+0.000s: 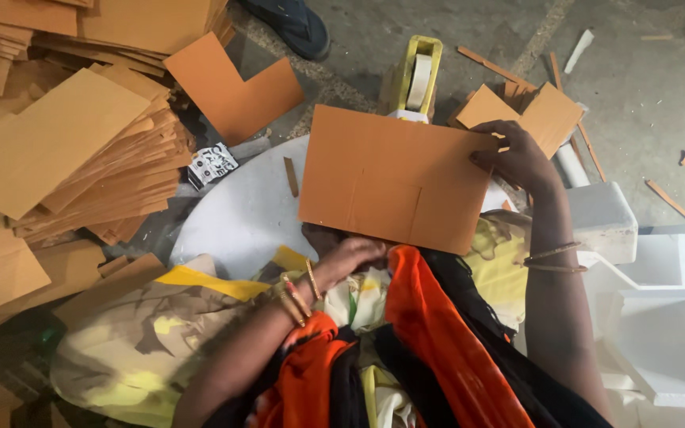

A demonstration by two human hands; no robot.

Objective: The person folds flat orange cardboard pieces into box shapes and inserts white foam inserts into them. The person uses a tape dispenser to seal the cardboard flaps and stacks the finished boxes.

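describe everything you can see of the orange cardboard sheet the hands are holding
The orange cardboard sheet is a flat, roughly rectangular piece of plain card with faint fold or cut lines running up from its lower edge. It lies tilted over a white round surface, near the person's lap. The right hand grips its upper right corner, fingers on top. The left hand reaches under its lower edge. A tape dispenser stands just behind its top edge; whether they touch cannot be told.
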